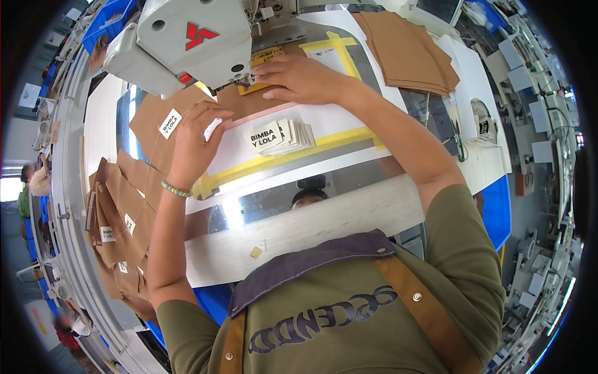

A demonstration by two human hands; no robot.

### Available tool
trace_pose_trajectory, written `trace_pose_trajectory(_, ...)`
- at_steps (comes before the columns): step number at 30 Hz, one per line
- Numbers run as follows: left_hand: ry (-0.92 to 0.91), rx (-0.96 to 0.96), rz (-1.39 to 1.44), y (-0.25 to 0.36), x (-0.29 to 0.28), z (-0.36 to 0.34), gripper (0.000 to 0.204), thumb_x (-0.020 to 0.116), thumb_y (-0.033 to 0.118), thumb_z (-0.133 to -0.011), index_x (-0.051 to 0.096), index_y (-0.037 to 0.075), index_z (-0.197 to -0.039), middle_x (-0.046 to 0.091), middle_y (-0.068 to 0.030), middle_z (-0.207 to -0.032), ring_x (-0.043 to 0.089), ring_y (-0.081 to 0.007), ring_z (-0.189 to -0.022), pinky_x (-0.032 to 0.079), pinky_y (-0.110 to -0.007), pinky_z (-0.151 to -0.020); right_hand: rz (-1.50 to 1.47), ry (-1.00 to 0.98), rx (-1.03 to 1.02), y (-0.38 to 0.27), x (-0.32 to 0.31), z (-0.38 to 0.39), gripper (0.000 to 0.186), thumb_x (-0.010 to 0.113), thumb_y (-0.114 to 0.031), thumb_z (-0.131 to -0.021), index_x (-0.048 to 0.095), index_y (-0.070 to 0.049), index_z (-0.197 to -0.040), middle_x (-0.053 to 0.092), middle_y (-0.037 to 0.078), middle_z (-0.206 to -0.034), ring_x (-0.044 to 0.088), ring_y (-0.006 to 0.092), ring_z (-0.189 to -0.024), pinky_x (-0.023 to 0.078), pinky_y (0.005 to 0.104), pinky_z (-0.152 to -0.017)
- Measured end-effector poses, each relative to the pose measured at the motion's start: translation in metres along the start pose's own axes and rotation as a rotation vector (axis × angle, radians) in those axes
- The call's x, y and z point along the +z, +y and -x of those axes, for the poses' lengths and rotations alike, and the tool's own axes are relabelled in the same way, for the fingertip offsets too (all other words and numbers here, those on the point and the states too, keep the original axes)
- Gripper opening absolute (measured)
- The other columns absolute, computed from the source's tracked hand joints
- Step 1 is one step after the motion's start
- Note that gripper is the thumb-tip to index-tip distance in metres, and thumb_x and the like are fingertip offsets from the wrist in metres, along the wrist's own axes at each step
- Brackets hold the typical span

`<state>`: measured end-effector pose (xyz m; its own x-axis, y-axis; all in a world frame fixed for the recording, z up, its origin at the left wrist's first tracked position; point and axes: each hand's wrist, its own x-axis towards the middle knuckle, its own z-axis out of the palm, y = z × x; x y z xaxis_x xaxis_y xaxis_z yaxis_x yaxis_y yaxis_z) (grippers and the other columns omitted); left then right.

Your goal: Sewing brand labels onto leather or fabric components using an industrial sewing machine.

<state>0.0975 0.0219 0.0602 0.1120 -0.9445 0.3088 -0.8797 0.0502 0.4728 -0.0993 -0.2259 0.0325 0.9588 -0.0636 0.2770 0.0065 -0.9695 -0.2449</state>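
Observation:
Beside the needle area of a grey sewing machine (196, 40), my left hand (198, 134) has thumb and forefinger brought together. What they pinch, if anything, I cannot make out. A brown sheet piece with a white label (169, 123) lies just left of that hand. My right hand (299, 78) is flat with fingers stretched out, over a yellow-framed template (265, 87) and a brown piece (240, 101) at the machine. Between and below the hands sits a fanned stack of white printed labels (280, 137) on a white surface bordered with yellow tape (280, 157).
Several labelled brown pieces (121, 206) hang in a pile at the left. A stack of plain brown pieces (408, 53) lies at the far right, with scissors (460, 140) nearby. Blue bins (496, 212) stand below the table. Other people are blurred at the far left.

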Motion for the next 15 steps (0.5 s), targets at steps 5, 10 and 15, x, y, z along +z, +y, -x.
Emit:
trace_pose_trajectory(5, -0.001, 0.104, -0.048, -0.004, 0.011, -0.004, 0.037, 0.079, 0.006, -0.093, 0.074, 0.002, -0.130, 0.068, -0.0160, -0.142, 0.060, -0.0391, -0.136, 0.051, -0.047, -0.112, -0.110, -0.088, 0.112, -0.008, -0.009, 0.013, 0.054, 0.062, -0.045, -0.110, 0.067, -0.008, -0.148, 0.060, 0.009, -0.160, 0.055, 0.0321, -0.146, 0.046, 0.0448, -0.121)
trace_pose_trajectory(10, -0.064, 0.143, -0.175, -0.011, 0.017, -0.009, 0.055, 0.076, 0.015, -0.099, 0.062, 0.006, -0.152, 0.053, -0.0158, -0.165, 0.049, -0.0406, -0.146, 0.043, -0.049, -0.122, -0.142, 0.176, 0.272, 0.020, -0.030, 0.061, 0.053, 0.060, -0.044, -0.112, 0.065, -0.007, -0.150, 0.060, 0.012, -0.159, 0.056, 0.0324, -0.145, 0.044, 0.0435, -0.123)
trace_pose_trajectory(15, -0.099, 0.081, -0.167, -0.010, 0.020, -0.015, 0.055, 0.074, 0.019, -0.102, 0.060, 0.008, -0.154, 0.053, -0.0155, -0.165, 0.048, -0.0414, -0.147, 0.040, -0.049, -0.125, -0.185, 0.405, 0.397, 0.047, -0.038, 0.071, 0.049, 0.059, -0.041, -0.113, 0.068, -0.006, -0.146, 0.065, 0.013, -0.152, 0.057, 0.0320, -0.143, 0.044, 0.0419, -0.122)
